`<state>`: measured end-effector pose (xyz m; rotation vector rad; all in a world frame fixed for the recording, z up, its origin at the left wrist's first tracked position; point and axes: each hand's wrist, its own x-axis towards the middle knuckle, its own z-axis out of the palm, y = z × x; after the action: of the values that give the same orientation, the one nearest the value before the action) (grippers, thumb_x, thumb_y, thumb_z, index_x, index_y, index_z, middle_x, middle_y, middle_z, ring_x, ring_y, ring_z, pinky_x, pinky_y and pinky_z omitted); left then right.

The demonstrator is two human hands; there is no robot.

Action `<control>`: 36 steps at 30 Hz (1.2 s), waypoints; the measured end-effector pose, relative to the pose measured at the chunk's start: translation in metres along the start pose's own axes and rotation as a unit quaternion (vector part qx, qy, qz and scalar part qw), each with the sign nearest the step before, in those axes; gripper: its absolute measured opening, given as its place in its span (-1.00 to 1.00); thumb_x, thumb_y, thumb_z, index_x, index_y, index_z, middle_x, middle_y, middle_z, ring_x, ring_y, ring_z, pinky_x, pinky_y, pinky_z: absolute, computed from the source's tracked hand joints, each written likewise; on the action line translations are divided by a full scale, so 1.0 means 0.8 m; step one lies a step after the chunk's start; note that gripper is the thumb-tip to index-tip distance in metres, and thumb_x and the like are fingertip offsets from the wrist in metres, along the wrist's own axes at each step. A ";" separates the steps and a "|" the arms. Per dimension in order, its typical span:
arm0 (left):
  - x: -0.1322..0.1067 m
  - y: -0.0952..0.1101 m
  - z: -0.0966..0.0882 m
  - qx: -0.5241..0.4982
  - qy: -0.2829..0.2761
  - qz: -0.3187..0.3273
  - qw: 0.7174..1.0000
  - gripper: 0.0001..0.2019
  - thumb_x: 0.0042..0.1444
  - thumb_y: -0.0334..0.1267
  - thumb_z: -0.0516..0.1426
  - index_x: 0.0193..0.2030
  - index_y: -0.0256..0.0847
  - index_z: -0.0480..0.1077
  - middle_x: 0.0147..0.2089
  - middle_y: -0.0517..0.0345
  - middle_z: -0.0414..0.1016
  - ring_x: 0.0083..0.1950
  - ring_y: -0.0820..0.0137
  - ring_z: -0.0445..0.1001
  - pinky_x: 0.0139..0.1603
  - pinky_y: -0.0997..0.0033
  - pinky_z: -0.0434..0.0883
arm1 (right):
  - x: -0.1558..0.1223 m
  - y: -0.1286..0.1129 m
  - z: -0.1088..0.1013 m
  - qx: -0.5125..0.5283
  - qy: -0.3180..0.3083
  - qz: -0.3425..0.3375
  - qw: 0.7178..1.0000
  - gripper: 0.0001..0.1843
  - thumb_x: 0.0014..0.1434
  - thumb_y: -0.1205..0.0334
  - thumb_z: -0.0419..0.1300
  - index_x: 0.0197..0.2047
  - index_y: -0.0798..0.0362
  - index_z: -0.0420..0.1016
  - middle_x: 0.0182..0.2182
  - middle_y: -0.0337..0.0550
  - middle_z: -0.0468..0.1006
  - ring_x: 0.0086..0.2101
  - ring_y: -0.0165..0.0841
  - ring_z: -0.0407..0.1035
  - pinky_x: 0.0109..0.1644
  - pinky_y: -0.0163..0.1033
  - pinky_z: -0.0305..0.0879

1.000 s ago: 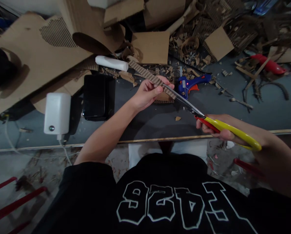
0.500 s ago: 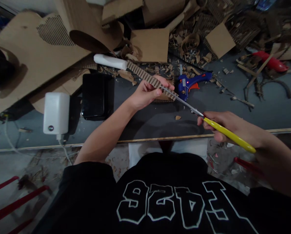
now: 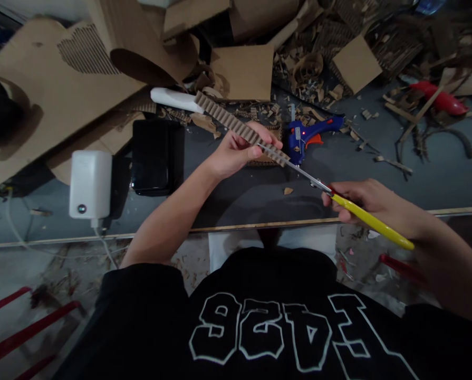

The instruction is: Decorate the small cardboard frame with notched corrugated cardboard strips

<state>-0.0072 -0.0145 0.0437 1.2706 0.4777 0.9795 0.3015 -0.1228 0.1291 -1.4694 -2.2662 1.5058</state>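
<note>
My left hand point(image 3: 241, 150) pinches a narrow strip of corrugated cardboard point(image 3: 224, 117), its ridged face up, running slantwise from upper left to lower right. Wrapped round the yellow handle of a pair of scissors point(image 3: 372, 220) is my right hand point(image 3: 360, 198). The metal blades reach up and left to the strip's near end, lying along it close to my left fingertips. Whether the blades are fully closed is hard to see. Beneath the strip, on the table, lies a ridged cardboard piece point(image 3: 265, 157), partly hidden by my left hand.
Just right of the strip rests a blue glue gun point(image 3: 312, 134) with its red light on. A black box point(image 3: 152, 155) and a white power adapter point(image 3: 90, 184) stand at left. Cardboard sheets point(image 3: 241, 71) and scraps crowd the back; a red-handled tool point(image 3: 441, 99) lies at right.
The strip's far end has shifted slightly to the upper left and swung over the white object's end. My right hand and the scissors have moved very little.
</note>
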 end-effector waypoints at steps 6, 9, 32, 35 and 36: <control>-0.002 -0.005 -0.002 -0.013 0.014 0.005 1.000 -0.33 -0.18 0.39 0.55 -0.30 -0.10 0.45 -0.30 0.25 0.52 0.06 0.29 0.68 0.16 0.18 0.68 | 0.000 0.004 -0.002 0.094 -0.023 -0.067 0.993 -0.04 -0.01 -0.75 0.37 0.05 -0.06 0.60 -0.18 -0.11 0.63 -0.26 -0.20 0.52 -0.23 -0.12 0.46; -0.001 -0.004 -0.001 -0.008 0.008 0.009 1.000 -0.33 -0.19 0.41 0.55 -0.35 -0.11 0.45 -0.31 0.26 0.55 0.02 0.30 0.69 0.15 0.19 0.68 | 0.000 0.012 0.000 0.144 -0.043 -0.068 0.986 0.05 -0.13 -0.79 0.39 0.13 -0.12 0.58 -0.11 -0.09 0.63 -0.17 -0.13 0.54 -0.15 -0.07 0.52; -0.003 -0.008 -0.004 -0.007 0.028 -0.001 1.000 -0.34 -0.23 0.35 0.58 -0.35 -0.11 0.46 -0.31 0.26 0.56 0.01 0.31 0.69 0.09 0.23 0.69 | 0.003 0.011 0.000 0.093 -0.041 -0.088 0.991 -0.08 0.09 -0.76 0.28 0.01 -0.05 0.56 -0.34 -0.22 0.47 -0.41 -0.32 0.34 -0.35 -0.14 0.29; -0.002 -0.008 -0.004 -0.015 0.030 -0.012 0.999 -0.34 -0.26 0.32 0.60 -0.35 -0.12 0.45 -0.31 0.25 0.55 0.03 0.27 0.69 0.09 0.20 0.69 | 0.003 0.005 0.002 0.028 -0.017 -0.041 0.999 -0.10 0.12 -0.76 0.22 -0.07 -0.03 0.54 -0.39 -0.20 0.47 -0.46 -0.30 0.32 -0.40 -0.13 0.22; -0.002 -0.007 -0.005 -0.019 0.029 -0.012 0.999 -0.34 -0.27 0.31 0.61 -0.35 -0.12 0.45 -0.31 0.24 0.54 0.02 0.26 0.69 0.09 0.20 0.70 | 0.002 0.003 0.003 0.002 -0.010 -0.016 1.000 -0.12 0.13 -0.75 0.21 -0.10 -0.03 0.52 -0.40 -0.19 0.47 -0.48 -0.29 0.31 -0.41 -0.13 0.20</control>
<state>-0.0090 -0.0135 0.0367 1.2014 0.5160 1.0039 0.3012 -0.1235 0.1252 -1.4179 -2.2850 1.5213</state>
